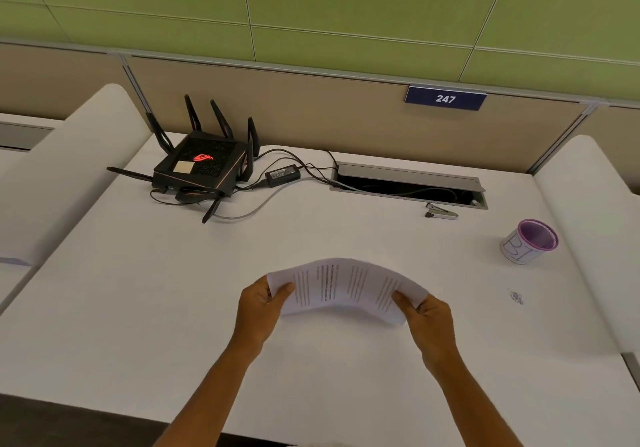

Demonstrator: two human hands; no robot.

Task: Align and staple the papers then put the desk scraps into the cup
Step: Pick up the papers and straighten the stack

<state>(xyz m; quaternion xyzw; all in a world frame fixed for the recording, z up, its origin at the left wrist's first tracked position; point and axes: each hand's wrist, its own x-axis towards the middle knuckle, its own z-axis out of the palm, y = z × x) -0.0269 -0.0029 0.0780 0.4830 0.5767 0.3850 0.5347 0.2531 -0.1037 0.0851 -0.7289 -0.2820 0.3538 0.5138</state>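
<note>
A stack of printed white papers (346, 287) arches upward above the middle of the white desk (138, 290). My left hand (259, 311) grips its left end, thumb on top. My right hand (427, 322) grips the right end the same way. A small silver stapler (441, 212) lies at the back right, just in front of the cable hatch. A white paper cup (528, 242) with a purple rim and pen marks stands at the right. A small crumpled scrap (516, 297) lies on the desk below the cup.
A black router (204, 166) with several antennas sits at the back left, with a power brick (282, 174) and cables running to an open cable hatch (408, 183). White dividers flank the desk. A partition with a "247" sign (445, 99) stands behind.
</note>
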